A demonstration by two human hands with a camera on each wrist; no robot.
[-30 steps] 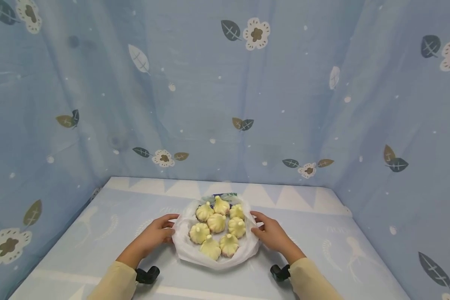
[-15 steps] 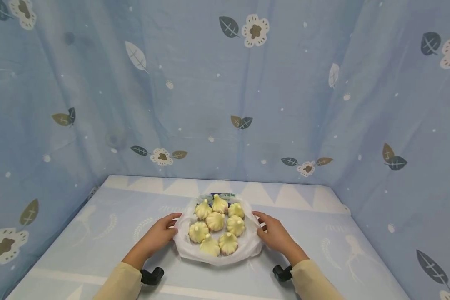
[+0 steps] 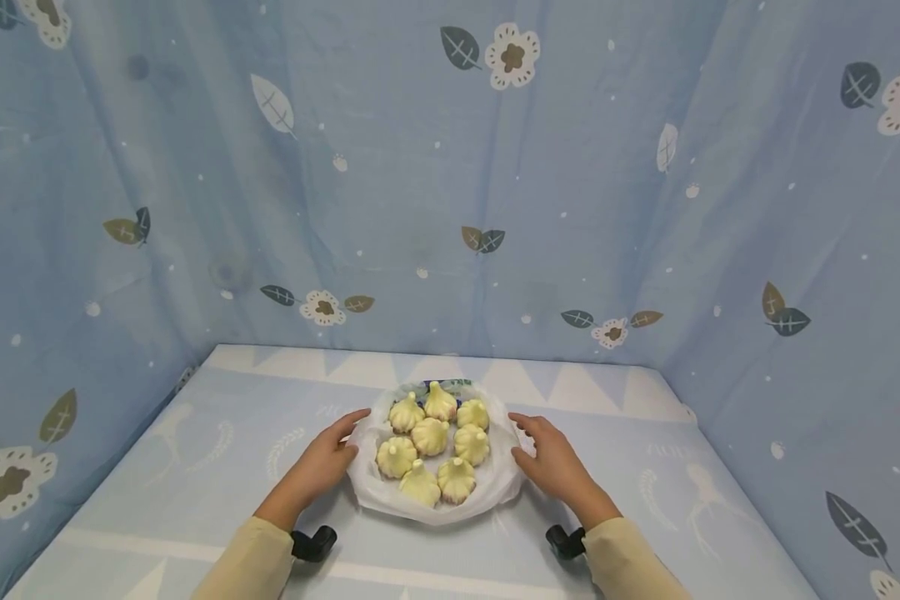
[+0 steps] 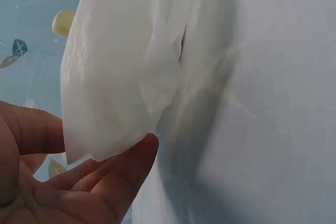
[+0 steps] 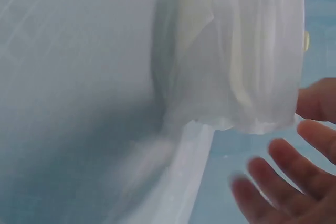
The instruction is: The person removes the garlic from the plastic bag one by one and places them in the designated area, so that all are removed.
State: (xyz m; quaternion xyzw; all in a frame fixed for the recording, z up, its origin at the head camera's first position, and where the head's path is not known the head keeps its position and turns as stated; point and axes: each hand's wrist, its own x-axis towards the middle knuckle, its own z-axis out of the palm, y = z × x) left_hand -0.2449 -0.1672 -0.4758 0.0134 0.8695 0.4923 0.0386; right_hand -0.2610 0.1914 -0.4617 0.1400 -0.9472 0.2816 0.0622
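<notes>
A white plastic bag, its rim spread wide into a round, stands mid-table with several pale yellow garlic bulbs inside. At its left side is my left hand, thumb and fingers extended. In the left wrist view, a fingertip of this left hand meets the edge of the bag. On the opposite side, my right hand has its fingers spread. The right wrist view puts the thumb of the right hand at the bag's edge, the other fingers apart from it.
Blue and green print shows on the bag's far side. The pale blue patterned table extends to both sides. Blue floral curtains hang behind it and at the left and right.
Both hands stay beside the bag, and their fingers have straightened and loosened at its rim. The left hand has shifted slightly. The garlic bulbs keep their arrangement.
</notes>
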